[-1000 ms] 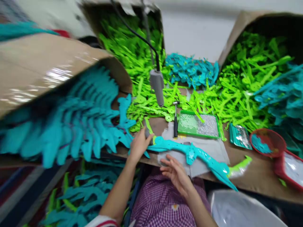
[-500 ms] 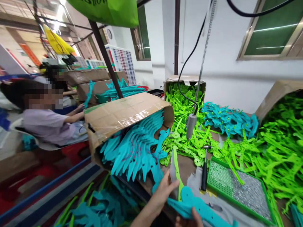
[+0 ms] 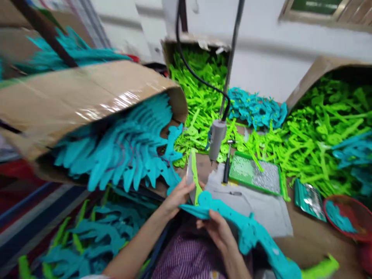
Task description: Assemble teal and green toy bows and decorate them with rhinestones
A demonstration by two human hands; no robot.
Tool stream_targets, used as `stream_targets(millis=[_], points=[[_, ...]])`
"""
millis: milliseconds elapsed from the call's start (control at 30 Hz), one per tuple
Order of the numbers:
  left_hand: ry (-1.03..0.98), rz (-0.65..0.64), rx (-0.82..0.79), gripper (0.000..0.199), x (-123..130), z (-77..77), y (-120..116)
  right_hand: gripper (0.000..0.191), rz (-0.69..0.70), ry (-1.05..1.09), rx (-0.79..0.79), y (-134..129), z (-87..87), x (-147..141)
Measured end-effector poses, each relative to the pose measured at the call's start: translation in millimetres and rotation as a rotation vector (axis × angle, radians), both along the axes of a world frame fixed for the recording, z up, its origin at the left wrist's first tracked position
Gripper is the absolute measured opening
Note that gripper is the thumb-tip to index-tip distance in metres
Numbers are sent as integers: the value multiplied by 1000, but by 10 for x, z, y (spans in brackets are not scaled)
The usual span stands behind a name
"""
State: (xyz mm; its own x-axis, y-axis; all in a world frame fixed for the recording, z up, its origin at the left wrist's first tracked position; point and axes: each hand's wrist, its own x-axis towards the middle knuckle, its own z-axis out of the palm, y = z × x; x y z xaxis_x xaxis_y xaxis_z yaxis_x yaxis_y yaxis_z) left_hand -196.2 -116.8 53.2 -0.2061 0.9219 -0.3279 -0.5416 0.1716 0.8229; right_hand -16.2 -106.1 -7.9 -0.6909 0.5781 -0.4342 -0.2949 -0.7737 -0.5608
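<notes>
The turquoise piece (image 3: 229, 213) was held up at the desk's (image 3: 308, 244) near edge, slanting down to the right, where a green tip (image 3: 319, 267) stuck out past it. The right hand (image 3: 217, 228) was curled on its lower side, thumb and fingers gripping it near its left end. The left hand (image 3: 177, 197) was closed round the green-and-grey blade (image 3: 195, 176) that rose from that end.

Beyond lay a grey cloth (image 3: 279, 221), with a green tray (image 3: 256, 186) of small metal bits on its far edge and a hammer (image 3: 226, 170) just left of the tray. Toward the desk's right edge were a packet (image 3: 309, 199) and a red basket (image 3: 350, 235). A grey driver (image 3: 217, 139) hung above the desk — pointing down — and green parts (image 3: 200, 116) heaped the far side, beside turquoise ones (image 3: 255, 108).
</notes>
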Motion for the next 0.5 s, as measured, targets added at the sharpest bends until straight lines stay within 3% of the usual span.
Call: stream_targets(millis=[133, 200, 267, 300, 333, 400, 433, 467, 500], points=[[70, 16, -26, 58, -65, -201, -36, 49, 113, 4, 37, -114, 65, 224], [195, 46, -24, 62, -146, -330, -88, 48, 248, -69, 171, -316, 166, 544], [323, 109, 25, 62, -236, -436, -131, 42, 265, -259, 317, -545, 313, 977], [373, 138, 68, 61, -273, -473, -142, 32, 126, -401, 371, -641, 386, 1215], [409, 154, 116, 59, -300, -498, -144, 22, -143, -575, 419, -715, 444, 1455], [445, 165, 205, 56, -325, -513, -122, 17, -906, -957, 499, -793, 480, 1908], [449, 167, 237, 53, -328, -510, -100, 17, -1260, -1132, 529, -808, 447, 2109], [450, 177, 258, 51, -330, -506, -74, 22, -1525, -1289, 538, -815, 379, 2287], [451, 196, 268, 48, -337, -504, -46, 30, -1675, -1417, 505, -822, 283, 2440]])
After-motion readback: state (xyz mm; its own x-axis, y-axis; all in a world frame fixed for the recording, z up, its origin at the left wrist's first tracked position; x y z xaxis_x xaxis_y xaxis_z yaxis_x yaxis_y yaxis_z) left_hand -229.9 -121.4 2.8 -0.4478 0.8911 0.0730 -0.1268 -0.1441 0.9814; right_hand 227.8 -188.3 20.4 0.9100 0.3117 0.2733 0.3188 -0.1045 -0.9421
